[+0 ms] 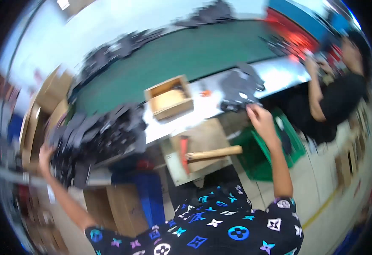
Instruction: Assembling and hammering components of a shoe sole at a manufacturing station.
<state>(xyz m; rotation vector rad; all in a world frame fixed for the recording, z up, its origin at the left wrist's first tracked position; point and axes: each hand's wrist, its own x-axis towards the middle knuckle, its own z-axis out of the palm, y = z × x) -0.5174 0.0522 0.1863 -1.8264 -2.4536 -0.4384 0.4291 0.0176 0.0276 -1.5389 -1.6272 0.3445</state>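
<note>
At the far left, my left hand (46, 156) is against the outer end of a large heap of dark grey flat cut pieces (105, 131); blur hides how its fingers are set. My right hand (261, 120) reaches forward to a smaller stack of dark grey cut pieces (239, 87) on the metal bench top. Its thumb and fingertips pinch the near edge of a piece there. Between my arms, a hammer (213, 153) with a red head and wooden handle lies on a board (209, 131) in front of me.
A wooden box (171, 109) stands on the metal bench top (211, 108), with a small orange thing beside it. Behind runs a green conveyor belt (173, 53). A green crate (294, 146) sits low at right, near a seated co-worker (343, 93). Cardboard boxes (115, 208) stand lower left.
</note>
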